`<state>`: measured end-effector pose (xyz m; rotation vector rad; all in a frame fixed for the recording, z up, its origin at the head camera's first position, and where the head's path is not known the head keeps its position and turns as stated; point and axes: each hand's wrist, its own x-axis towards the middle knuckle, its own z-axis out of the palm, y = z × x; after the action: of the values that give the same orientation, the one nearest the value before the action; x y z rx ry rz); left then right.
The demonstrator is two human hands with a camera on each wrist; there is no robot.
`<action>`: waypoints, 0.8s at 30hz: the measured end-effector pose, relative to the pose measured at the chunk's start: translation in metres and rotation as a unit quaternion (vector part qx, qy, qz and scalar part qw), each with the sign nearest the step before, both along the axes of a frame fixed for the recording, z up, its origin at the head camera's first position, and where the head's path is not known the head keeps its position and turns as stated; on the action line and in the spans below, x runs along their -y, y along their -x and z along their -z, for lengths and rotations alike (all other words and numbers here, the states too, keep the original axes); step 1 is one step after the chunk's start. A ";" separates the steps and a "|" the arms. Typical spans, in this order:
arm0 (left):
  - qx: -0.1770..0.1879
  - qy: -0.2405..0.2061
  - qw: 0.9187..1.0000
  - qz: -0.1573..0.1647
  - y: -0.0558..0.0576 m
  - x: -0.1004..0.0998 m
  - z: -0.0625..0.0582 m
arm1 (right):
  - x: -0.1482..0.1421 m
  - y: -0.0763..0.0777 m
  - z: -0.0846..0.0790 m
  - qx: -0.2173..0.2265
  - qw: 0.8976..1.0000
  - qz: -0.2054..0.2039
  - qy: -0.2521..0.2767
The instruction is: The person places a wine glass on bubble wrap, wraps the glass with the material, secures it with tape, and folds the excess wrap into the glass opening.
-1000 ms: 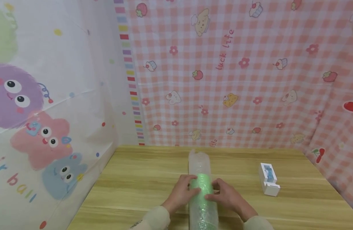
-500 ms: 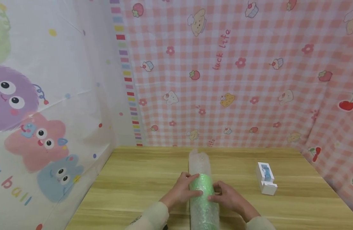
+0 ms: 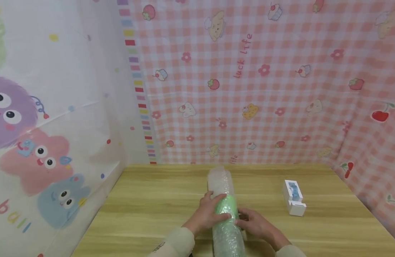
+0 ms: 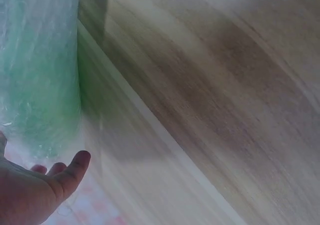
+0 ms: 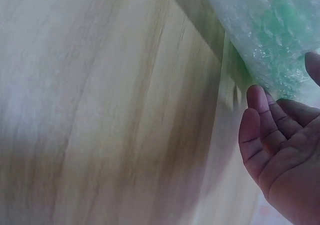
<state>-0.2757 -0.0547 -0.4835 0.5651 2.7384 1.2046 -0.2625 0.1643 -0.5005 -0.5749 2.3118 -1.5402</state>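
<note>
A long roll of clear bubble wrap (image 3: 229, 238), wrapped around something green and cylindrical, lies lengthwise on the wooden table. My left hand (image 3: 206, 214) holds its left side, thumb and fingertips reaching onto the top. On the opposite side my right hand (image 3: 256, 223) grips it, with the thumb up against the wrap and the fingers bent in low along the edge. The left wrist view shows the wrapped green end (image 4: 42, 95) just above the left hand (image 4: 37, 192). In the right wrist view, the right hand (image 5: 287, 145) has its fingertips at the wrap's edge.
A white tape dispenser (image 3: 294, 198) with blue tape stands to the right on the wooden table (image 3: 155, 203). Pink checked cloth (image 3: 236, 85) hangs behind the table's far edge, and a white printed cloth (image 3: 88, 117) covers the left side.
The wrapped roll has turned slightly and shifted a little rightward across the table, both hands moving with it. The head view has swung a bit to the right.
</note>
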 end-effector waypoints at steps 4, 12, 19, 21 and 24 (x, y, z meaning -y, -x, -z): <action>-0.006 0.005 1.000 -0.009 0.000 0.000 0.002 | 0.001 0.000 -0.003 -0.021 1.000 -0.007 -0.017; 0.010 -0.002 1.000 -0.013 0.000 0.006 0.003 | -0.005 0.004 -0.016 -0.068 0.989 0.083 -0.105; 0.025 -0.010 1.000 -0.014 0.000 0.009 0.005 | -0.034 0.014 -0.031 -0.141 0.951 0.215 -0.173; 0.030 -0.014 0.999 -0.013 0.000 0.010 0.005 | -0.046 0.016 -0.034 -0.153 0.939 0.239 -0.196; 0.030 -0.011 0.999 -0.011 0.000 0.010 0.005 | -0.064 0.019 -0.037 -0.160 0.922 0.273 -0.225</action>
<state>-0.2755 -0.0649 -0.4881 0.4924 2.6925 1.2361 -0.2813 0.2286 -0.4633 -0.0551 3.1428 -1.0771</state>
